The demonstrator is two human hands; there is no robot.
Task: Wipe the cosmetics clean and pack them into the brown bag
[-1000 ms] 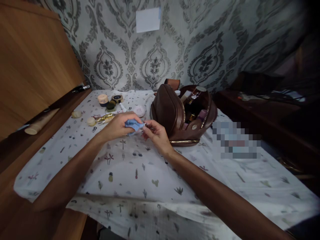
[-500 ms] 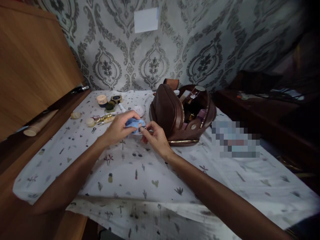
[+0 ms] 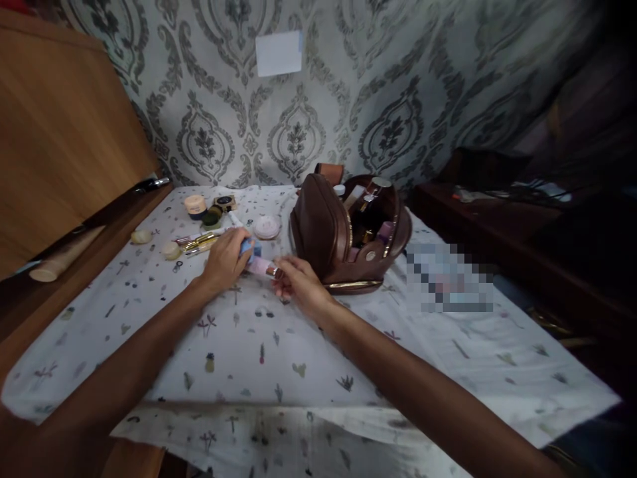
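My left hand (image 3: 225, 259) is closed around a crumpled light-blue cloth (image 3: 256, 250). The fingers of my right hand (image 3: 301, 282) pinch the shiny end of a small pale-pink tube or bottle (image 3: 261, 267), whose other end meets the cloth. Whether it is a lip gloss or some other cosmetic I cannot tell. Just right of my right hand stands an open brown leather bag (image 3: 321, 226) with bottles and tubes inside. Behind my hands lies a round pale-pink compact (image 3: 267, 227).
Left of my left hand lie gold tubes (image 3: 200, 242), a small cream jar (image 3: 172, 250), a dark-based jar (image 3: 196, 206) and a green round container (image 3: 212, 216). A beige tube (image 3: 62, 255) rests on the wooden ledge at left. A blurred-out item (image 3: 450, 277) lies right of the bag.
My hands have drawn slightly apart, so the pink tube now shows between them. The cloth sits nearer my left palm. The whole view has shifted a little.
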